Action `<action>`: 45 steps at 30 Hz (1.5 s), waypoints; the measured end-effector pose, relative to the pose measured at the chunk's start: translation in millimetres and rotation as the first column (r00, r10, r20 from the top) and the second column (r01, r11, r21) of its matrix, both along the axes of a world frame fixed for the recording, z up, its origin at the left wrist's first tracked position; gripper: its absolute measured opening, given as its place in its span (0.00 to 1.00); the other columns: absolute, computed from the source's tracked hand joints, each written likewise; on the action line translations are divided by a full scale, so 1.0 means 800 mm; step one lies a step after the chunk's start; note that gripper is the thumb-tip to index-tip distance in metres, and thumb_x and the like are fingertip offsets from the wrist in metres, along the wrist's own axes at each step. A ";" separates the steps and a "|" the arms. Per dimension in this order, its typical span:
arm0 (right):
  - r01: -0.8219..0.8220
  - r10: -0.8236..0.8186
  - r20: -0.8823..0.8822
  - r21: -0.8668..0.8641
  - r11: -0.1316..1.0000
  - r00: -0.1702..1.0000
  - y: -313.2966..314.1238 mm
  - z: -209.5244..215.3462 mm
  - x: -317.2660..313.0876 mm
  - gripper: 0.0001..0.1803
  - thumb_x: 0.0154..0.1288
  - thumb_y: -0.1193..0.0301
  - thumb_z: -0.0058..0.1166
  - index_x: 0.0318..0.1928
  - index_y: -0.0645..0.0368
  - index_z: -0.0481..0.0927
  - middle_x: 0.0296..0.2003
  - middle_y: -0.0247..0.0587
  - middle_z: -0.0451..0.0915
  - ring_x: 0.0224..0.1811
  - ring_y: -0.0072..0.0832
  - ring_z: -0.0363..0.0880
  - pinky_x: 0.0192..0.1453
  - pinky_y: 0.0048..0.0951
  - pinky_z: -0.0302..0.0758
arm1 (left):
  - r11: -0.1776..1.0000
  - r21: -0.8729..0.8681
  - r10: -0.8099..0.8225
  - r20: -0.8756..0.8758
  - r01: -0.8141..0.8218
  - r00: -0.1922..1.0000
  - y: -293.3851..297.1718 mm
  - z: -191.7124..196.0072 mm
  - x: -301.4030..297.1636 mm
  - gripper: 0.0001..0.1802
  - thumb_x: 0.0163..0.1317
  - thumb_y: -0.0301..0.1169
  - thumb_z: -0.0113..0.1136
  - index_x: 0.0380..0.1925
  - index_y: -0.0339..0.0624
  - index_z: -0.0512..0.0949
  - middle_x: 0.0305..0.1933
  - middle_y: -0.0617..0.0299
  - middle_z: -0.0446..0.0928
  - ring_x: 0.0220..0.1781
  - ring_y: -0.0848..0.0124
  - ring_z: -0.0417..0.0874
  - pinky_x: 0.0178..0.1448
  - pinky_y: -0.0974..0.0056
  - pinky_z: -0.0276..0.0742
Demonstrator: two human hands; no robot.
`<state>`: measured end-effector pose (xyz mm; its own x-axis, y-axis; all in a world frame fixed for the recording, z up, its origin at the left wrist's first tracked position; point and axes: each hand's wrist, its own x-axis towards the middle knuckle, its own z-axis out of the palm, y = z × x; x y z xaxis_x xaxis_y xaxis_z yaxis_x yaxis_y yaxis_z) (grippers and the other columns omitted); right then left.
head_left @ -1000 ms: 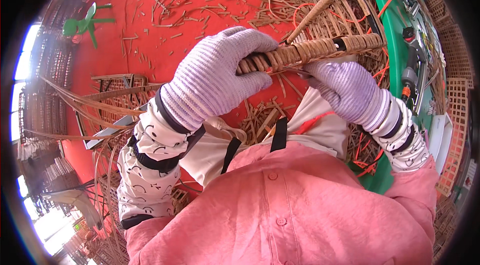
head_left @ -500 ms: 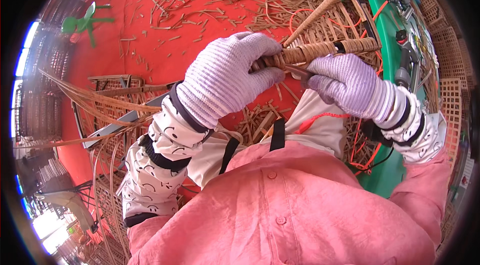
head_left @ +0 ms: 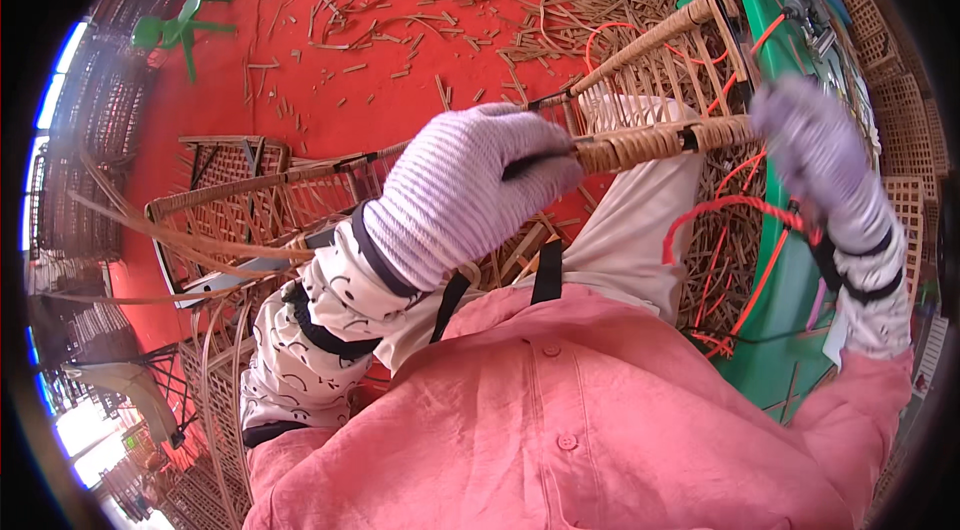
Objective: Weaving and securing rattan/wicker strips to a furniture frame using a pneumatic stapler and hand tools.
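Gripping wicker-wrapped rail point(head_left: 640, 146): left hand point(head_left: 470, 192), fingers clamped around it, rail extending rightward from them. Right hand point(head_left: 815, 145) blurred near rail's right end; cannot tell whether fingers apart or together.

the right hand point(head_left: 812, 145) had left the middle of the wrapped frame point(head_left: 640, 148) and swung outward to the bar's far end, over the near edge of the green table point(head_left: 765, 370); it was blurred, so its grip could not be read. the left hand point(head_left: 480, 180) and the frame had sunk closer to the lap, and a knee point(head_left: 630, 112) now showed between the wrapped bars. the red cord point(head_left: 748, 200), earlier lying along the trouser leg, had lifted into an arc toward the right wrist.
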<state>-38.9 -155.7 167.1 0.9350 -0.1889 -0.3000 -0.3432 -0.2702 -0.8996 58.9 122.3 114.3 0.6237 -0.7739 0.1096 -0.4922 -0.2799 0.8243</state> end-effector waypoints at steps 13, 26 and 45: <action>-0.260 0.256 -0.084 -0.040 0.965 0.963 0.053 -0.020 -0.016 0.12 0.68 0.68 0.42 0.41 0.63 0.74 0.15 0.28 0.67 0.15 0.13 0.63 0.19 0.17 0.60 | 0.989 0.148 0.127 -0.729 -0.026 0.673 -0.012 -0.005 0.019 0.09 0.59 0.26 0.55 0.38 0.35 0.77 0.29 0.65 0.76 0.32 0.80 0.76 0.39 0.74 0.74; 0.220 -0.030 -0.465 0.359 0.907 0.885 0.072 0.014 0.018 0.21 0.65 0.64 0.47 0.52 0.65 0.65 0.21 0.35 0.72 0.12 0.21 0.71 0.13 0.23 0.73 | 0.970 0.241 0.057 -0.356 0.033 0.933 -0.004 0.014 -0.010 0.23 0.46 0.33 0.69 0.42 0.37 0.75 0.33 0.58 0.75 0.35 0.71 0.79 0.42 0.67 0.76; -0.001 0.017 -0.053 0.286 0.958 0.998 0.075 -0.037 -0.016 0.12 0.66 0.66 0.44 0.42 0.62 0.66 0.23 0.37 0.73 0.19 0.18 0.68 0.24 0.18 0.67 | 0.988 0.157 -0.019 0.199 -0.012 0.980 0.017 0.006 -0.010 0.20 0.40 0.30 0.70 0.34 0.35 0.76 0.27 0.54 0.75 0.25 0.59 0.78 0.29 0.63 0.75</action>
<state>-51.8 -95.9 137.8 0.9171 -0.0801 -0.3905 -0.3924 -0.0081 -0.9198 50.5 136.0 118.8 0.5988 -0.7934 0.1090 -0.6433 -0.3954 0.6556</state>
